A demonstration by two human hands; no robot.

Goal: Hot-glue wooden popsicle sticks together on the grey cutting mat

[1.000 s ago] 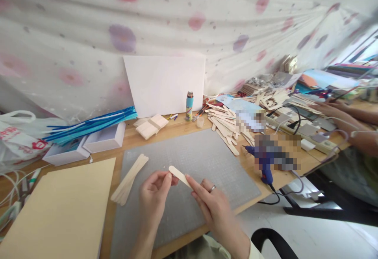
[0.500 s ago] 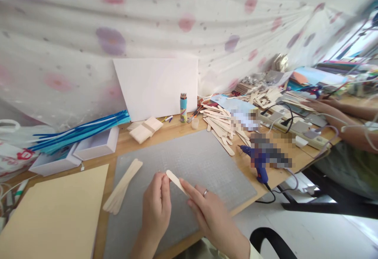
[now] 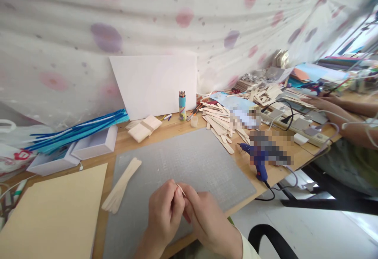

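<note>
While the person's left hand (image 3: pixel 164 208) and right hand (image 3: pixel 205 217) meet over the near side of a gray mat (image 3: pixel 191 156), their fingers pinch a thin wooden stick (image 3: pixel 181 190) between them, mostly hidden and seen nearly edge-on. Several loose sticks (image 3: pixel 122 186) lie together across the mat's left edge; a blue glue gun (image 3: pixel 260 163) rests right of it.

**Surface Finishes**

Flat, round-ended pale sticks (image 3: pixel 122 186): bare wood, smooth, matt. Rectangular grey mat (image 3: pixel 189 152): matt, lightly scuffed. Pistol-shaped blue glue gun (image 3: pixel 261 171): smooth plastic. Flower-printed white wall sheet (image 3: pixel 147 26): creased (cloth or thin plastic, indistinguishable here).
</note>
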